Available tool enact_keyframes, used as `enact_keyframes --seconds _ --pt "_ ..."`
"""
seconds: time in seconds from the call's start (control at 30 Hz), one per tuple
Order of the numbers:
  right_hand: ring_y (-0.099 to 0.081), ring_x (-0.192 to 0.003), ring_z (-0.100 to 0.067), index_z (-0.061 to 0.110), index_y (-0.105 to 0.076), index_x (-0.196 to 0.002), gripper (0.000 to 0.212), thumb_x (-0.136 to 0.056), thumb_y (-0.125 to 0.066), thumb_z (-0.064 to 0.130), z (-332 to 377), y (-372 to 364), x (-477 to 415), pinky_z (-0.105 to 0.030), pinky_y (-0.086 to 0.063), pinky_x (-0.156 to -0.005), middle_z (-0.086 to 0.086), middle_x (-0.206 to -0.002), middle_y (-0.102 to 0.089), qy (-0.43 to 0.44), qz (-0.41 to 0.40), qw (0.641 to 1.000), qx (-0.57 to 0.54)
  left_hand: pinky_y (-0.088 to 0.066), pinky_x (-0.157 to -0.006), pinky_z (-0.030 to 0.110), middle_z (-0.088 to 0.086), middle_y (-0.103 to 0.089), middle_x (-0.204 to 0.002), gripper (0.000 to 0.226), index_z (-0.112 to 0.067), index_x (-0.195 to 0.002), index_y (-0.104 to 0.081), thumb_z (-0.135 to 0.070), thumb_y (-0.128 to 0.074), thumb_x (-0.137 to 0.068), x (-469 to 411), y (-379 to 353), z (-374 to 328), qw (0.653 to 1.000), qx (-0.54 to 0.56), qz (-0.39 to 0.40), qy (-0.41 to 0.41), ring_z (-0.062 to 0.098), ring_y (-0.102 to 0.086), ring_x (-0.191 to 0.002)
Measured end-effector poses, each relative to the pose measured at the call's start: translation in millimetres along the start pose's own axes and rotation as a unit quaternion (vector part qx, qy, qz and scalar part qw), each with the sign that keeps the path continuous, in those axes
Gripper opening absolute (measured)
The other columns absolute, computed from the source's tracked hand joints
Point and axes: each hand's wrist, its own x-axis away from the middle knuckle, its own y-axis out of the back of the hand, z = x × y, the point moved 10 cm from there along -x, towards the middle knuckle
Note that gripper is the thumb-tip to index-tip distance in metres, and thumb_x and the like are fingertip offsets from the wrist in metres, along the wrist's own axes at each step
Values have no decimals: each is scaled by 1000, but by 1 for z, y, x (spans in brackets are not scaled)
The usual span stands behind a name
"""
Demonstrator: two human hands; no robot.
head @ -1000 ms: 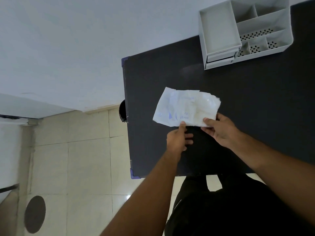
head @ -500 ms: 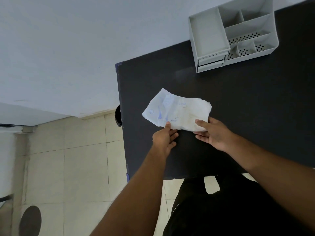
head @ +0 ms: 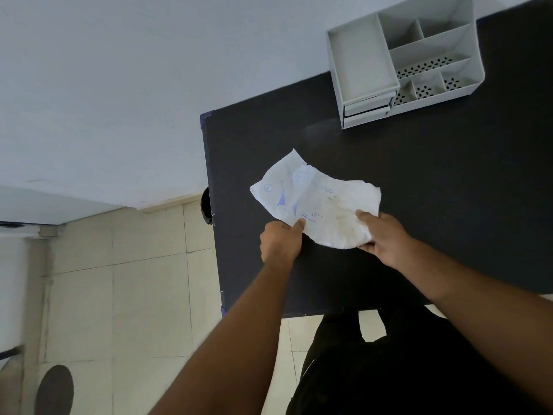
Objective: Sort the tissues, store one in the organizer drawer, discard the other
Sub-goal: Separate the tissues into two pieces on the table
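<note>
Near the counter's point(head: 449, 205) left edge, left hand point(head: 279, 242) and right hand point(head: 380, 238) pinch the tissues point(head: 317, 205) (printed sheet uppermost), fingers closed on the near edge; peel layers apart slowly before choosing the organizer point(head: 404, 64).

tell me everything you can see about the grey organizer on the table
The grey organizer looks like plastic and stands at the far side of the black table, against the wall. It has one large open tray on the left over two shut drawers, and smaller open compartments on the right, some with perforated floors. All look empty. Neither hand touches it.
</note>
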Motion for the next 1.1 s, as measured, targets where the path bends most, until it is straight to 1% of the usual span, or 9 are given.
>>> enact_keyframes --seconds 0.07,0.13,0.23,0.3,0.4,0.53,0.73,0.93,1.1 --pt "-67 -104 -26 22 -60 -121 24 -97 -63 21 1 4 -1 -41 -58 -74 -6 -119 -68 10 -18 1000 10 -51 -66 33 -6 -62 -90 34 -19 -82 -58 -51 -64 -89 6 10 -25 984 -124 -68 -107 16 -59 -80" --pt "-66 -104 -25 26 -59 -123 27 -97 -61 16 4 5 -1 -42 -59 -77 -3 -119 -66 25 -19 999 33 -51 -84 39 -2 -55 -119 25 -21 -108 -59 -42 -61 -94 18 6 -60 923 -239 -127 -272 19 -52 -109" --pt "-65 -105 -23 30 -55 -130 38 -97 -58 12 12 3 1 -41 -58 -76 2 -117 -65 52 0 996 74 -32 -113 51 4 -20 -164 58 -26 -151 -32 -14 -48 -97 19 -34 -77 839 -377 -31 -391 29 -16 -151" --pt "-64 -105 -23 30 -55 -132 39 -97 -56 11 14 2 3 -41 -57 -76 2 -117 -64 57 10 994 94 -21 -118 55 0 1 -169 74 -32 -159 -7 -8 -41 -98 5 -50 -65 831 -422 66 -357 27 0 -155" --pt "-65 -101 -23 32 -57 -125 36 -98 -50 10 19 3 2 -42 -58 -76 1 -112 -65 68 6 992 105 -26 -115 57 -1 5 -169 70 -35 -159 1 -26 -41 -104 -18 -51 -41 824 -474 117 -287 30 -9 -154" --pt "-64 -104 -25 33 -57 -117 30 -96 -50 13 24 16 -2 -45 -58 -83 2 -108 -65 63 -24 995 76 -33 -111 59 0 10 -169 75 -34 -159 2 -37 -48 -103 -27 -43 -26 830 -489 111 -245 35 -10 -153" --pt "-70 -101 -23 25 -62 -122 34 -90 -72 20 18 8 -6 -47 -59 -88 1 -111 -72 64 32 992 101 -40 -106 57 5 8 -168 81 -40 -158 0 -41 -56 -99 -26 -47 -28 841 -471 100 -245 41 -13 -151" --pt "-66 -89 -22 22 -60 -113 25 -91 -59 9 25 30 -10 -36 -56 -70 -1 -97 -65 83 -57 989 108 -42 -103 58 5 2 -169 79 -43 -157 -5 -44 -57 -98 -27 -44 -29 844 -472 70 -244 42 -20 -148" --pt "-65 -84 -27 8 -66 -105 22 -85 -58 10 25 54 -13 -40 -54 -77 -9 -89 -65 58 -94 993 46 -41 -103 59 6 1 -168 77 -44 -157 -4 -45 -55 -98 -28 -44 -30 847 -472 55 -237 43 -23 -147"
